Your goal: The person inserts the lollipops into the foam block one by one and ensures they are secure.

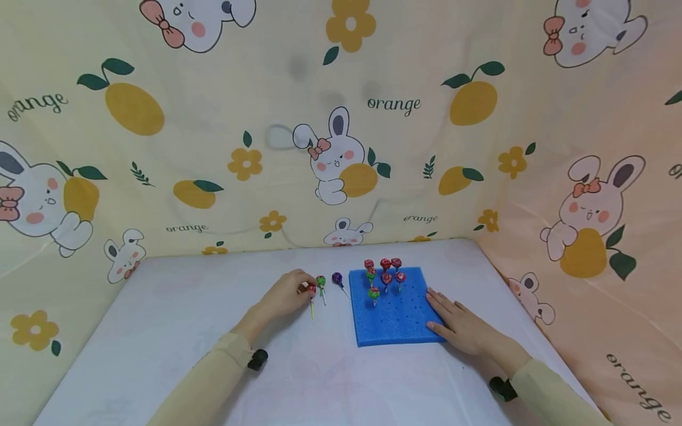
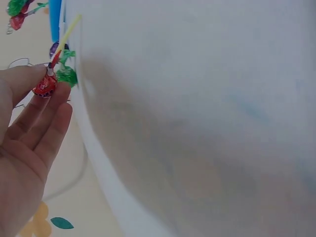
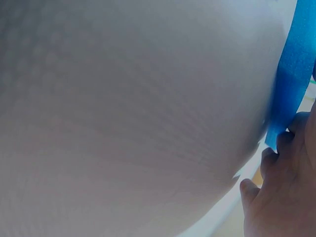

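My left hand [image 1: 288, 291] pinches a red-wrapped lollipop [image 2: 46, 85] by its head between thumb and fingertips, its yellow stick [image 1: 312, 310] pointing toward me in the head view. Just right of it lies a green lollipop [image 1: 321, 281], and farther right a purple lollipop [image 1: 337, 277] beside the board. Several red and green lollipops [image 1: 386, 264] stand upright in the back and left part of a blue foam board [image 1: 394, 331] with small holes. Fingers of my right hand [image 1: 463, 325] lie extended along the board's right edge, touching it.
A white-covered table [image 1: 298, 373] carries everything. Behind and at the sides hangs a cream cloth [image 1: 288, 77] printed with rabbits and oranges, meeting the table's back edge. Dark wrist cameras [image 1: 258, 360] sit below both hands.
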Demonstrator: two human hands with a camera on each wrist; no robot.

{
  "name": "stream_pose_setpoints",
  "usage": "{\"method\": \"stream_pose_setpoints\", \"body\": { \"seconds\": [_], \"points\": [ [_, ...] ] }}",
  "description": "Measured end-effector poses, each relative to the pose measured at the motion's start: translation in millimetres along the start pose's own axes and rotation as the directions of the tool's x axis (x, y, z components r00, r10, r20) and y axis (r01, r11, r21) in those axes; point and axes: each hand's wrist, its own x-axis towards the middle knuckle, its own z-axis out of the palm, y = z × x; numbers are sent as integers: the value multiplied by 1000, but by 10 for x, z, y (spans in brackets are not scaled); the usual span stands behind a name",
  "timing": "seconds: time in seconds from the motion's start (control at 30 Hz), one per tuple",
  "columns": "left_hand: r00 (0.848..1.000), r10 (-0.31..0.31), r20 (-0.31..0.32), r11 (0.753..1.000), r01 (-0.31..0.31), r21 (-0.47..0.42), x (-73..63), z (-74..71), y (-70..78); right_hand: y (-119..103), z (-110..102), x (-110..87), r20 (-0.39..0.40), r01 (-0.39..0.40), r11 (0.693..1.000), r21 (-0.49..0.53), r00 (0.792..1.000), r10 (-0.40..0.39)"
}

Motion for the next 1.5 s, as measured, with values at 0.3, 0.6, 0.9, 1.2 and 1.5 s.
{"method": "stream_pose_setpoints", "body": {
  "seconds": [0.3,0.6,0.9,1.2,1.5],
  "points": [
    [998,17,-60,994,-23,-108,-87,-9,112,-27,-12,-10,-4,1,1000,2,1000,-1],
    [989,40,-145,982,-65,-176,-181,6,184,-10,4,-3,-2,-4,1000,-5,1000,4],
    [969,85,-230,966,-137,-219,-218,26,254,-20,-14,-8,-7,10,1000,3,1000,-10],
    [948,107,-300,946,-190,-263,-256,34,401,-12,0,-6,-15,8,1000,8,1000,-8],
    [939,121,-321,922,-227,-314,-285,81,511,-34,-25,-11,-6,8,1000,12,1000,-8]
  ]
}}
